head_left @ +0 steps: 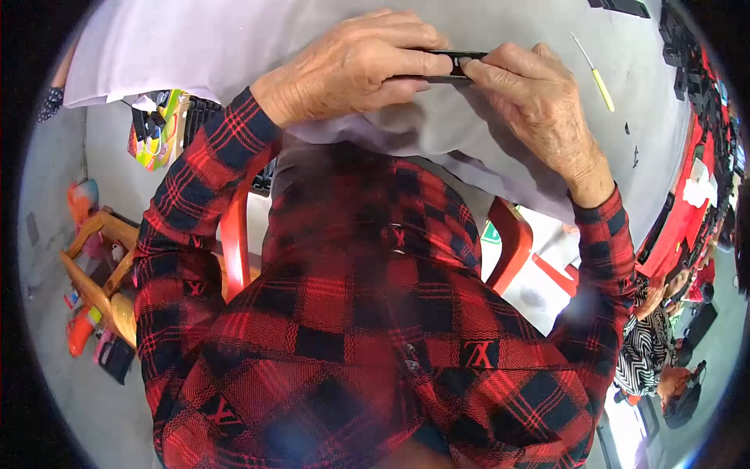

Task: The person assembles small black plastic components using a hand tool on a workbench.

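1. Both hands meet on a slim black part (449,66), a narrow flat strip held level just above the near edge of the tabletop (547,31).
2. The left hand (355,62) is curled over the strip's left end: the fingers are folded down along its top and front, closed on it, and the thumb is hidden underneath.
3. The right hand (531,102) pinches the strip's right end with its fingertips (476,69) drawn together on it; the palm faces down and the wrist angles back toward the body.
4. The strip's middle shows between the two hands as a short glossy black bar; how long the whole part is cannot be told, since the hands cover the ends.
5. Under the hands lies a pale lilac cloth (234,39) that drapes over the near edge of the tabletop.
6. Well to the right of the hands, toward the far right of the tabletop, lies a thin screwdriver with a yellow handle (595,66), slanted.
7. Further right, along the right edge, stands a row of small black parts (687,70) by a red tray (683,227).
8. Both forearms wear red and black checked sleeves (195,203).
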The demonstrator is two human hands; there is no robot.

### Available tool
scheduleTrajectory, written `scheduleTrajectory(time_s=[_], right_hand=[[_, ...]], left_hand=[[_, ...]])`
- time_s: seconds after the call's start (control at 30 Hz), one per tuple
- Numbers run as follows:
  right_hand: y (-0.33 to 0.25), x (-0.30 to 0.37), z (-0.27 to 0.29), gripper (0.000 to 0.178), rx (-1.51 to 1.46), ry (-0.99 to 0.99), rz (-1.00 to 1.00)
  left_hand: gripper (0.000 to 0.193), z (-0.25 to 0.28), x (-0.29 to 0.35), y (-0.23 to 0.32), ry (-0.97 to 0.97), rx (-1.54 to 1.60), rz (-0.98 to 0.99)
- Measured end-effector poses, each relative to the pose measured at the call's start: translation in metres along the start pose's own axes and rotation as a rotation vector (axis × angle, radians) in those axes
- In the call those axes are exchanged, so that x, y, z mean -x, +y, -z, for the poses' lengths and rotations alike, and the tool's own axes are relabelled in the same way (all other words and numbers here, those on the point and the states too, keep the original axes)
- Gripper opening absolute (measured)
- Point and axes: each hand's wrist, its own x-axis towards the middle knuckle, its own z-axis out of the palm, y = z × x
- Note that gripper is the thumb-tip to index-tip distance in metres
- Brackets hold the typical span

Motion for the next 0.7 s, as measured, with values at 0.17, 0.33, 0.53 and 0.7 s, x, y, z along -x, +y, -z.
scheduleTrajectory(time_s=[0.17, 0.33, 0.53, 0.7], right_hand=[[0.000, -0.001, -0.004, 0.021, -0.013, 0.033, -0.008], [-0.002, -0.001, -0.006, 0.020, -0.026, 0.062, -0.016], [-0.002, 0.000, -0.005, 0.022, -0.030, 0.062, -0.019], [-0.004, -0.002, -0.005, 0.021, -0.044, 0.055, -0.027]], left_hand=[[0.042, 0.000, 0.000, -0.001, 0.036, 0.029, -0.012], [0.044, -0.001, 0.000, -0.001, 0.039, 0.055, -0.002], [0.046, -0.002, -0.001, -0.001, 0.047, 0.051, -0.016], [0.036, -0.018, -0.005, -0.030, 0.250, -0.190, -0.477]])
